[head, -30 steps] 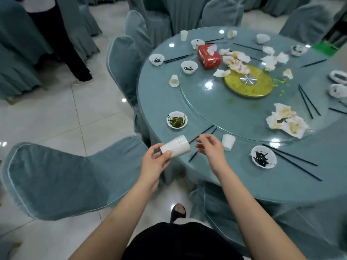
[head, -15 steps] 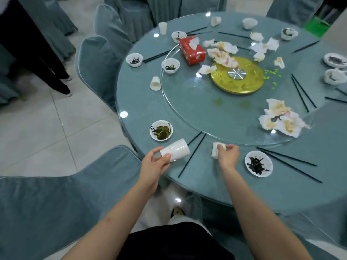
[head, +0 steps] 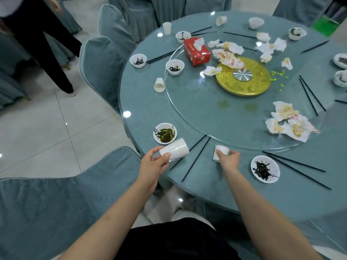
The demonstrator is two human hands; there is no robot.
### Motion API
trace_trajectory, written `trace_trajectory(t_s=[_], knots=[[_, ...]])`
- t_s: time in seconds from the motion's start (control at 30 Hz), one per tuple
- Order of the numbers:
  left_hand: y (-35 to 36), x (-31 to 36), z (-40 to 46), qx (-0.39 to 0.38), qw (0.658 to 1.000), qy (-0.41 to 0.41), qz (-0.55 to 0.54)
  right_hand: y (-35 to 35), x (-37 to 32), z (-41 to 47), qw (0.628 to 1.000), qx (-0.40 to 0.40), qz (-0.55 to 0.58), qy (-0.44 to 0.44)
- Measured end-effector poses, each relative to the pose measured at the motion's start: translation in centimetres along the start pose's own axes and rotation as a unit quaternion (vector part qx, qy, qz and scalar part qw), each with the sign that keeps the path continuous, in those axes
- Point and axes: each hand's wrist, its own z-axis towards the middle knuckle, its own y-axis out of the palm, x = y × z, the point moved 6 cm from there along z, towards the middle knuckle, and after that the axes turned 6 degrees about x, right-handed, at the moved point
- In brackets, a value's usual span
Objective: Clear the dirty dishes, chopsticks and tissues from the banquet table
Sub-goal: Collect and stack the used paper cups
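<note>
right hand now closed on fallen cup, reached from mid-air

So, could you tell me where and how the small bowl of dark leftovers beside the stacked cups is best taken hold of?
Grip the bowl by its rim on the near-left edge, thumb over the lip and fingers under the wall, coming from the table's edge. It stands upright with messy scraps inside, so keep it level. The stacked cups in the left hand crowd its near-right side.
</note>
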Motion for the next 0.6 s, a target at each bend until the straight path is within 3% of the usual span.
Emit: trace_trajectory(t_s=[0.17, 0.33, 0.6], knots=[[0.0, 0.0, -0.4, 0.002, 1.000, 0.004, -0.001, 1.4, -1.3, -2.4, 0.987, -0.108, 0.115, -0.001], [-1.0, -0.2, -0.8, 0.013, 1.000, 0.004, -0.007, 3.5, -4.1, -7.2, 0.943, -0.249, 0.222, 0.011], [-4.6, -0.2, -1.6, 0.059, 0.997, 0.010, -0.053, 5.9, -6.3, -13.6, 0.897, -0.384, 0.219, -0.024]])
